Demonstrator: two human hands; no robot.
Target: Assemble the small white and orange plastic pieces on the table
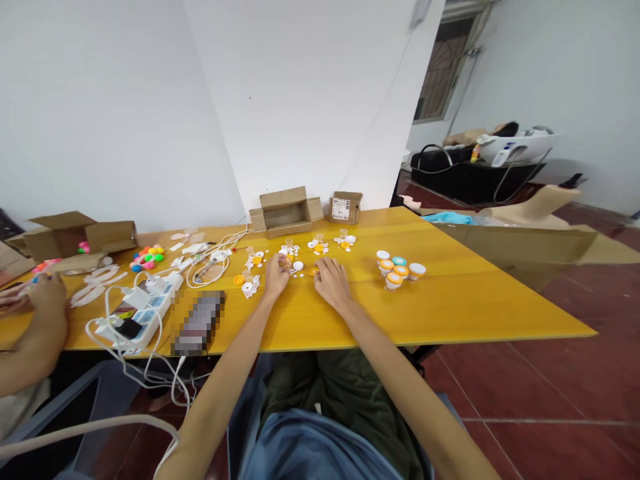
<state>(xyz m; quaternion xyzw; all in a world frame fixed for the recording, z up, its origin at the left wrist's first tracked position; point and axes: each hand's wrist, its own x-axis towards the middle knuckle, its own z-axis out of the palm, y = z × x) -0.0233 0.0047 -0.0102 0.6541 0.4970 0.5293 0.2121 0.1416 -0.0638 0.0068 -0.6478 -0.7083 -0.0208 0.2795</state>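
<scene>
My left hand (pixel 275 276) is closed round a small clear plastic cup (pixel 287 262), which shows beyond the fingertips. A white disc (pixel 298 266) lies on the table just right of it. My right hand (pixel 332 280) is palm down with curled fingers, its tips at an orange lid (pixel 313 272); the fingers partly hide the grip. Small groups of clear cups, orange lids and white cut-out pieces (pixel 247 289) lie around my hands. To the right stand several lidded clear cups (pixel 397 270) with white, orange and teal tops.
Two open cardboard boxes (pixel 287 217) (pixel 346 208) stand along the wall. On my left are a power strip (pixel 150 313) with cables, a blurred dark device (pixel 199 323) and coloured balls (pixel 148 257). Another person's hand (pixel 47 293) works at the far left.
</scene>
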